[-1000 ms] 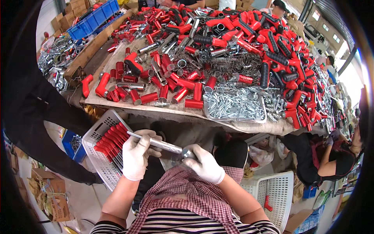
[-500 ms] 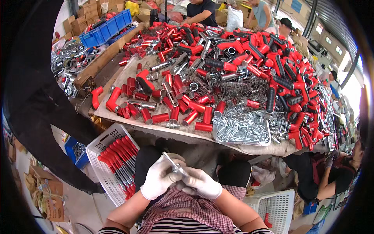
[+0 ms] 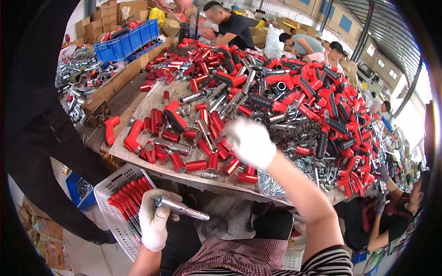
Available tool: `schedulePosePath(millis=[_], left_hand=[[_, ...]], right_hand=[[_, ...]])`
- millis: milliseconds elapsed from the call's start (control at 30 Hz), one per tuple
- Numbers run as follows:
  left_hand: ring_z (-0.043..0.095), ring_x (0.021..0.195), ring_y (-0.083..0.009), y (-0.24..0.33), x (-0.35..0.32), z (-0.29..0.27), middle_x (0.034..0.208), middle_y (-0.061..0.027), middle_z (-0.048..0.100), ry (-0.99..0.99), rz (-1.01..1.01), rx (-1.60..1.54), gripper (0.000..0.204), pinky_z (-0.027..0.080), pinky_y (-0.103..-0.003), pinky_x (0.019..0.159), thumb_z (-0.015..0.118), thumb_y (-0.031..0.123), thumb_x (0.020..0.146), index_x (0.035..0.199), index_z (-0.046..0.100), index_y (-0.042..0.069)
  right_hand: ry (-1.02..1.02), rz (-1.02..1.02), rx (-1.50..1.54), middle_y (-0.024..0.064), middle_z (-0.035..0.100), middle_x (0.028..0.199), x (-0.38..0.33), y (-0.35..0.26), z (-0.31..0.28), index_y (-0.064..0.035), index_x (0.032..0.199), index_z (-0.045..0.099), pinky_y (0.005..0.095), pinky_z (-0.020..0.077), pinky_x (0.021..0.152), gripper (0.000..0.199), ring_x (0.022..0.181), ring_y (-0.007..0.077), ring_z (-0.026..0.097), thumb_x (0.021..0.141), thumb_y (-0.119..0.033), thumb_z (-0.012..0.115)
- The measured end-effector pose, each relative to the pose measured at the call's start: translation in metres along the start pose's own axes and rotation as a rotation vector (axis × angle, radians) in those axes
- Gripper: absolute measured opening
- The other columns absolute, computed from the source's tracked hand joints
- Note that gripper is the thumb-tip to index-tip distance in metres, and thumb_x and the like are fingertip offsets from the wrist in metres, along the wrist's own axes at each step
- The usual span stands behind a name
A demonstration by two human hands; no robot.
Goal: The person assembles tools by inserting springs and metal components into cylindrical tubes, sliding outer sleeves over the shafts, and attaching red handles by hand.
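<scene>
My left hand point(image 3: 154, 223), in a white glove, is closed around a silver stepped metal shaft point(image 3: 186, 210) with a round wide end, held level over my lap. Stretched out over the heaped table, my white-gloved right hand point(image 3: 251, 143) is smeared by motion, so its fingers do not show clearly. Below and left of it lie loose red metal sleeves point(image 3: 178, 162). Thin wire springs point(image 3: 294, 135) are heaped to its right. Closer to me stands a clear tray point(image 3: 272, 185) of small silver pins, partly covered by my right forearm.
Red-and-black handles point(image 3: 338, 110) pile up at the right. A white basket point(image 3: 99, 193) with red-handled tools stands at my left, beside a person's dark-clad leg point(image 3: 41, 138). Blue crates point(image 3: 126, 43) sit at the back left. Several people work around the table.
My right hand has left the shaft and reached forward over the parts on the table. My left hand has moved left and down, keeping the shaft, which now points right.
</scene>
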State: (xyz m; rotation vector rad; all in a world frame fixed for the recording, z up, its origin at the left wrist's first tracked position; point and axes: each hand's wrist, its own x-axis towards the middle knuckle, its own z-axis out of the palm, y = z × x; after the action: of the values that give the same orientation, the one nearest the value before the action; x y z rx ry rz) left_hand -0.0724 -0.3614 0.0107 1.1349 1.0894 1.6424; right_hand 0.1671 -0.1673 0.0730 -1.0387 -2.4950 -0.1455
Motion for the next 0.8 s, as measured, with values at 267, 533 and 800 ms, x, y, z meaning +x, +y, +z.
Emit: schedulePosePath(millis=[267, 533, 800], left_hand=[[0.064, 0.074, -0.0152, -0.010, -0.005, -0.011, 0.102, -0.0169, 0.065, 0.038, -0.060, 0.001, 0.053, 0.051, -0.025, 0.064, 0.059, 0.047, 0.096, 0.113, 0.047, -0.002], [0.064, 0.075, -0.0146, -0.011, -0.006, -0.010, 0.100, -0.0163, 0.065, 0.019, -0.068, 0.012, 0.051, 0.051, -0.025, 0.063, 0.058, 0.045, 0.097, 0.113, 0.047, -0.001], [0.058, 0.068, -0.0105, -0.013, 0.006, 0.007, 0.092, -0.0103, 0.064, 0.073, -0.030, -0.015, 0.052, 0.045, -0.022, 0.057, 0.058, 0.048, 0.096, 0.112, 0.051, 0.000]], right_hand=[[-0.415, 0.160, -0.318, 0.0197, 0.070, 0.101, 0.124, 0.106, 0.033, -0.0111, 0.111, 0.071, 0.0435, 0.0527, 0.090, 0.039, 0.098, 0.0349, 0.067, 0.073, -0.012, 0.062], [0.048, 0.183, -0.281, 0.0186, 0.068, 0.100, 0.117, 0.123, -0.013, -0.0094, 0.103, 0.070, 0.0454, 0.0497, 0.088, 0.029, 0.099, 0.0363, 0.064, 0.076, -0.019, 0.071], [0.013, 0.503, -0.376, 0.0168, 0.071, 0.099, 0.138, 0.127, -0.064, -0.0096, 0.099, 0.073, 0.0435, 0.0515, 0.087, 0.031, 0.095, 0.0343, 0.067, 0.087, -0.035, 0.060]])
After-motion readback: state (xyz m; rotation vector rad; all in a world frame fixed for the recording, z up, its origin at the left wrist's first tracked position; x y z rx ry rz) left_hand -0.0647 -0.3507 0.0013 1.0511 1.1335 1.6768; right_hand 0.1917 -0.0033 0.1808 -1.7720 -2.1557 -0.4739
